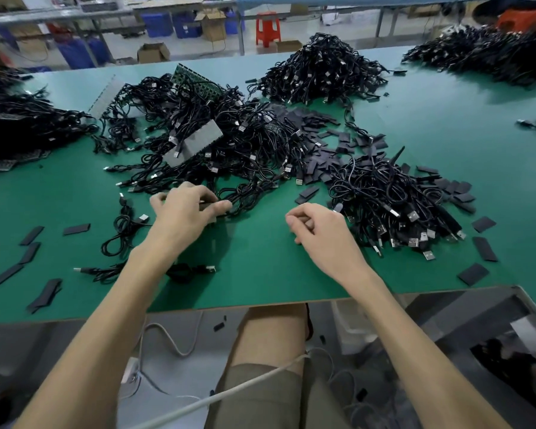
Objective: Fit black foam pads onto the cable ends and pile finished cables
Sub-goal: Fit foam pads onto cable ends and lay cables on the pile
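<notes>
We count 5 big heaps of thin black cables w/ silver USB plugs on the green table (260, 258): far left, centre-left, upper centre, upper right and centre-right. Our left hand (186, 212) curls round a cable (245, 201) at the near edge of the tangled centre-left heap (229, 134). Our right hand (319, 233), lower centre, has its fingers curled in; can't tell if it holds anything. It sits just beside the centre-right heap (384, 193), whose plugs fan toward us. Flat, matte, rectangular black foam pads (310, 119) lie scattered betw. the heaps, w/ 3 loose at lower right and approx. 6 at lower left. 2 grey ridged strips (195, 144) poke from the tangle. 1 red plastic stool (268, 27) stands at upper centre.
</notes>
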